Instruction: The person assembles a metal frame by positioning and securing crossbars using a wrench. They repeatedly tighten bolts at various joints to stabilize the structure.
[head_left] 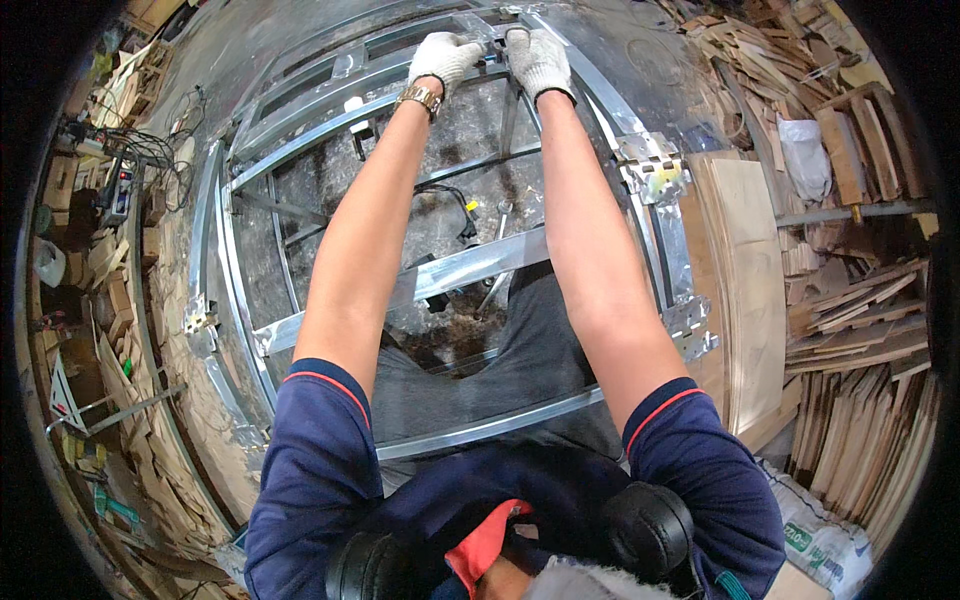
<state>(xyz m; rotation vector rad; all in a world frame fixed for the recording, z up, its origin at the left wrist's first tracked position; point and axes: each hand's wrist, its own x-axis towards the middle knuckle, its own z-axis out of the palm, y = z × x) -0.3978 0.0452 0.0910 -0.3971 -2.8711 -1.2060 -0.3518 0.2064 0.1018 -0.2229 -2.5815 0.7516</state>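
My left hand (443, 58), in a white knit glove, is closed at the far part of a silvery metal frame (490, 262). Close beside it is my right hand (538, 62), gloved the same way, with its fingers curled down at the frame's far crossbar. A small dark metal fitting (494, 48) shows in the gap between the two hands. What the fingers hold is hidden under the gloves. Both forearms reach out over the frame, and my legs are inside its near part. A hinge-like metal plate (652, 168) is fixed on the right rail.
Within the frame, a wrench (503, 212) and a black cable (462, 205) with a yellow tag lie on the floor. Wood strips (850, 430) are stacked on the right beside a pale board (745, 270). Wood scraps and tangled cables (150, 145) line the left.
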